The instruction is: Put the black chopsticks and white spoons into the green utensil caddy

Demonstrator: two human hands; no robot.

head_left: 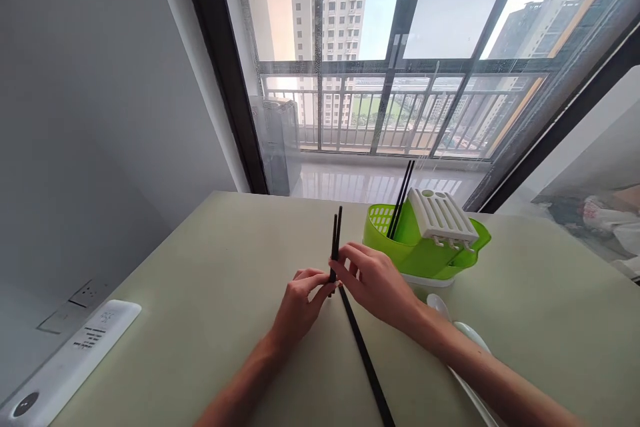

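Observation:
A pair of black chopsticks (337, 237) stands nearly upright above the table, pinched by both hands. My left hand (299, 297) closes its fingertips on their lower part. Just above, my right hand (373, 280) grips the same pair with thumb and fingers. More black chopstick length (364, 350) lies on the table below, running toward the near edge; I cannot tell if it is one stick or two. Behind my right hand is a green utensil holder (395, 255) with a white slotted top, and two black chopsticks (401, 199) lean in its left basket compartment.
White spoons (438, 306) lie partly hidden under my right forearm. A long white device (87, 354) is at the table's left edge, near a wall socket (89, 292). The pale table (240, 247) reaches to a glass window with a balcony railing beyond.

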